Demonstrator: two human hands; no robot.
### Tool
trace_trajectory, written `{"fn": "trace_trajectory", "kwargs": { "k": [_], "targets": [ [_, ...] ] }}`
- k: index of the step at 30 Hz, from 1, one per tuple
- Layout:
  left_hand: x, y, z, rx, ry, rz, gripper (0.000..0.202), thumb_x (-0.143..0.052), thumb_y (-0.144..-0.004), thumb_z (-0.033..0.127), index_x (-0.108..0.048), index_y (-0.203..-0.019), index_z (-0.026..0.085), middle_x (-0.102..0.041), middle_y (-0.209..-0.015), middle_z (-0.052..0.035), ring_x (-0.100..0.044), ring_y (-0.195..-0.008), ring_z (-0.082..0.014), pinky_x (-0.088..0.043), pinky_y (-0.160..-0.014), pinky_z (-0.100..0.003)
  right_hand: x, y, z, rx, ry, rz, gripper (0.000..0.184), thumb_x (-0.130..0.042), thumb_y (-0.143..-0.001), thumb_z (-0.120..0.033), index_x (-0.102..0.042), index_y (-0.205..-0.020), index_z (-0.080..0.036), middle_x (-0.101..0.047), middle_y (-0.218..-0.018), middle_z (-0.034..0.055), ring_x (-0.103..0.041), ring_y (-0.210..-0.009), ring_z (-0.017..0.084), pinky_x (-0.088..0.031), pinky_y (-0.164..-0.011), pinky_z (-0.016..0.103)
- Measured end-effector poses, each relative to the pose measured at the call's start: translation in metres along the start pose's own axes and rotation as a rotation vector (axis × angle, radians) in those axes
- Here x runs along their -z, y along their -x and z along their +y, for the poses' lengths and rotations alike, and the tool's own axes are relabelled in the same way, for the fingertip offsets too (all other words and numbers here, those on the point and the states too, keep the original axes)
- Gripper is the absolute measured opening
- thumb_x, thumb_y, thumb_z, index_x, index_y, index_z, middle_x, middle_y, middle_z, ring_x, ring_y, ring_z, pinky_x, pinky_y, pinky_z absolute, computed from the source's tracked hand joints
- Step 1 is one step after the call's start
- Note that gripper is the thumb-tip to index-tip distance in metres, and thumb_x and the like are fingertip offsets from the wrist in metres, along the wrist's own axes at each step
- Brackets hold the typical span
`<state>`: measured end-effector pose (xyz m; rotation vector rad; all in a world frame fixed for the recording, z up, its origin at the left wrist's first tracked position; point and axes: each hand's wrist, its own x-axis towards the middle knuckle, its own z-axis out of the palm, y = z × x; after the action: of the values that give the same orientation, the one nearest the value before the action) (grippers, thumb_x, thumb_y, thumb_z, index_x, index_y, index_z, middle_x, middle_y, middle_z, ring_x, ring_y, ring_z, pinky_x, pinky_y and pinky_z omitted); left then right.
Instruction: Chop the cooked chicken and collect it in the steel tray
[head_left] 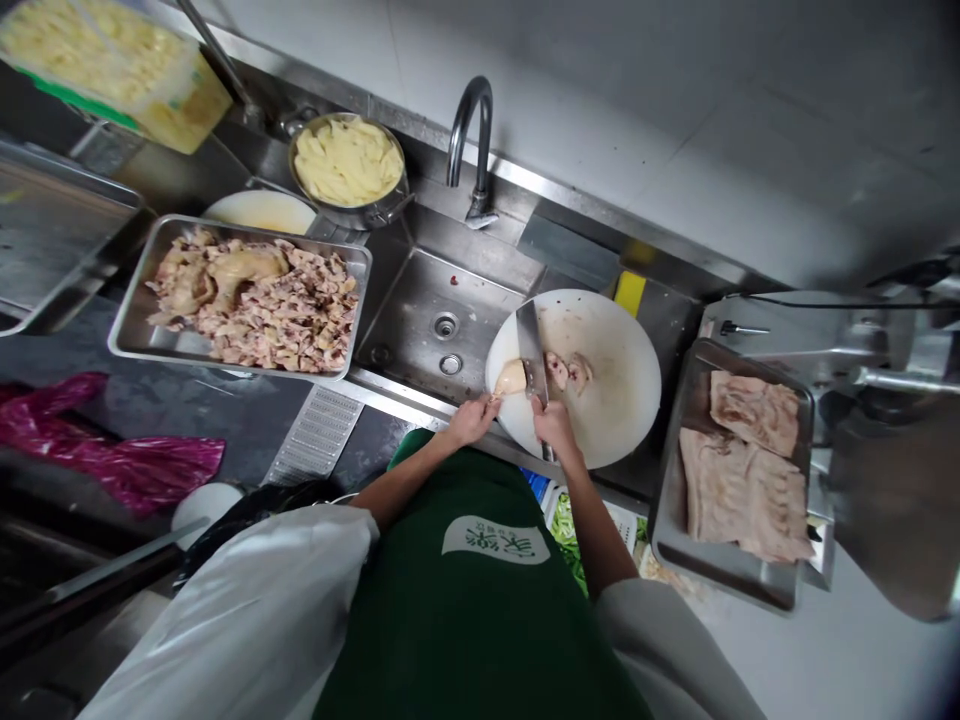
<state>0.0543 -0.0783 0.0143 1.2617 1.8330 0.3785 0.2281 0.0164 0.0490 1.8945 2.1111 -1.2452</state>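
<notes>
Smooth metal cleaver (529, 340), matt plastic board (626, 385), glossy metal faucet (484, 130).

Room over sink (412, 310) (cleaver (531, 345) at right)

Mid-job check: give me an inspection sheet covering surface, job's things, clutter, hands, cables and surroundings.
Surface: round white board at the right end of the sink.
Job's things: pale meat piece on the board; cleaver at its right end; cut chunks right of the cleaver.
Clutter: crumpled magenta plastic on the left counter.
Hands: left hand grips the meat piece's left end; right hand holds the cleaver.
Cables: black cable, apparently, beyond the right-hand meat tray.
Surroundings: chopped-meat tray left; faucet behind sink.
</notes>
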Motion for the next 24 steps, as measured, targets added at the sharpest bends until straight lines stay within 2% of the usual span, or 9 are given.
{"fn": "trace_trajectory", "kwargs": {
  "k": [2,7,9,12,15,18,20,22,24],
  "targets": [
    [-0.005,0.001,-0.011,-0.052,0.201,0.043,0.041,-0.034,-0.104,0.046,-0.064,-0.099,0.018,-0.07,-0.088,-0.0056,-0.066,-0.085,-0.0197,-0.049,-0.079,-0.028,0.01,0.002,0.005,-0.013,-0.023,-0.017,0.056,-0.04,-0.099,-0.052,-0.072,-0.075,-0.013,-0.059,-0.049,0.0092,-0.063,-0.053,0.024,-0.05,-0.059,0.032],
    [-0.019,0.0,-0.026,-0.115,0.399,0.129,0.04,-0.041,-0.099,0.049,-0.064,-0.09,0.017,-0.062,-0.075,-0.0003,-0.054,-0.068,-0.0141,-0.044,-0.067,-0.025,0.012,0.024,-0.012,0.201,0.082,0.243,0.053,-0.033,-0.102,-0.047,-0.073,-0.091,-0.014,-0.072,-0.08,0.0182,-0.069,-0.076,0.028,-0.049,-0.069,0.035],
    [-0.021,0.0,-0.026,-0.117,0.407,0.14,0.041,-0.043,-0.099,0.05,-0.064,-0.09,0.017,-0.06,-0.071,0.0007,-0.051,-0.065,-0.0135,-0.042,-0.065,-0.024,0.005,0.031,-0.022,0.226,0.116,0.227,0.053,-0.03,-0.103,-0.044,-0.073,-0.096,-0.012,-0.073,-0.086,0.0194,-0.069,-0.081,0.028,-0.047,-0.072,0.035],
    [-0.022,-0.001,-0.025,-0.119,0.411,0.142,0.041,-0.043,-0.099,0.05,-0.065,-0.091,0.016,-0.058,-0.069,0.0012,-0.05,-0.063,-0.013,-0.041,-0.063,-0.024,0.005,0.036,-0.035,0.199,0.151,0.177,0.054,-0.031,-0.104,-0.043,-0.073,-0.091,-0.01,-0.072,-0.084,0.0205,-0.069,-0.081,0.028,-0.047,-0.073,0.035],
    [-0.023,-0.002,-0.025,-0.128,0.409,0.141,0.041,-0.042,-0.099,0.05,-0.064,-0.089,0.016,-0.057,-0.068,0.0013,-0.051,-0.062,-0.013,-0.04,-0.063,-0.024,0.026,0.048,-0.048,0.189,0.137,0.245,0.055,-0.034,-0.103,-0.047,-0.074,-0.088,-0.012,-0.072,-0.078,0.0184,-0.069,-0.076,0.028,-0.048,-0.071,0.035],
    [-0.024,-0.003,-0.026,-0.125,0.401,0.146,0.041,-0.043,-0.099,0.05,-0.064,-0.089,0.017,-0.058,-0.068,0.0011,-0.051,-0.062,-0.0132,-0.04,-0.062,-0.024,0.054,0.067,-0.061,0.257,0.048,0.456,0.056,-0.034,-0.102,-0.052,-0.074,-0.102,-0.014,-0.073,-0.082,0.0157,-0.071,-0.081,0.028,-0.05,-0.071,0.035],
    [-0.023,-0.003,-0.026,-0.123,0.398,0.146,0.04,-0.043,-0.099,0.05,-0.064,-0.09,0.017,-0.059,-0.069,0.0007,-0.052,-0.062,-0.0134,-0.04,-0.063,-0.024,0.057,0.074,-0.065,0.258,-0.015,0.538,0.057,-0.032,-0.103,-0.052,-0.073,-0.111,-0.012,-0.074,-0.086,0.0159,-0.071,-0.083,0.028,-0.05,-0.069,0.033],
    [-0.022,-0.002,-0.025,-0.118,0.394,0.137,0.039,-0.044,-0.099,0.05,-0.064,-0.091,0.017,-0.059,-0.069,0.0006,-0.052,-0.062,-0.0137,-0.041,-0.063,-0.025,0.042,0.068,-0.062,0.203,-0.01,0.451,0.058,-0.032,-0.103,-0.05,-0.074,-0.104,-0.01,-0.073,-0.079,0.0172,-0.071,-0.076,0.027,-0.049,-0.064,0.031],
    [-0.022,-0.002,-0.025,-0.112,0.402,0.126,0.038,-0.045,-0.099,0.049,-0.064,-0.092,0.017,-0.059,-0.069,0.0006,-0.053,-0.062,-0.014,-0.041,-0.063,-0.025,0.017,0.053,-0.052,0.105,0.065,0.23,0.058,-0.036,-0.101,-0.048,-0.075,-0.083,-0.009,-0.068,-0.065,0.0182,-0.068,-0.064,0.026,-0.044,-0.055,0.03]
  ]
}}
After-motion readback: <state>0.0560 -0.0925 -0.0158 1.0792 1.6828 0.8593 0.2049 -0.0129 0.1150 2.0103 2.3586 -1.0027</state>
